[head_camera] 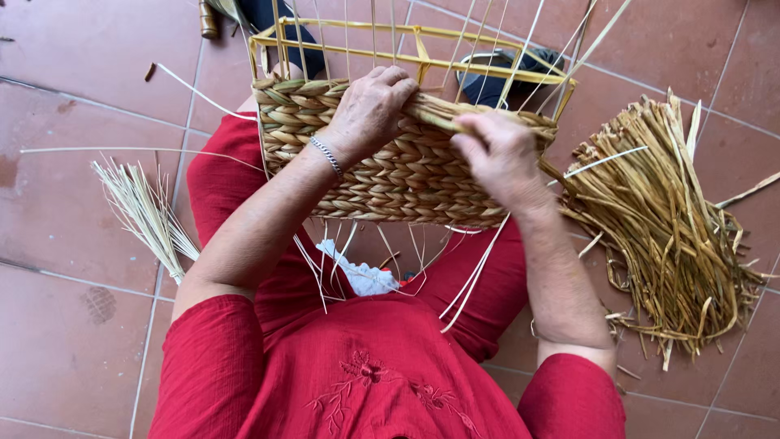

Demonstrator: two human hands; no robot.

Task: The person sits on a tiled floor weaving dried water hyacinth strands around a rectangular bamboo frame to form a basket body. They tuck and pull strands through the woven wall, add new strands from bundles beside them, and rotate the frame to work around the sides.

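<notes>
Reddish-brown floor tiles [73, 341] with pale grout lines fill the background, seen from above past a person seated in a red embroidered top [366, 382] and red trousers. Across the lap rests a half-woven basket [390, 175]: its lower wall is thick plaited straw in tan and pale green rows, and above the weave a yellow frame [406, 55] stands bare, with thin pale uprights rising past it. Loose ends of those thin strips hang below the basket over the thighs, where a small white cloth [361, 275] lies.

The left hand [370, 110], with a silver bracelet [327, 154] at the wrist, lies over the top edge of the woven wall, fingers curled and pressed together onto the uppermost row. The right hand [500, 154] is just beside it, close to touching, its fingers bent around a twisted straw strand [439, 114] that runs between the two hands along the rim; whether thumb and forefinger pinch it cannot be told from this angle.

On the tiles to the person's right lies a big heap of dry straw [666, 219], close beside the basket's end. To the left, well apart, lies a thin bundle of pale strips [146, 211]. Beyond the frame, dark shoes [504, 73] show through the uprights
</notes>
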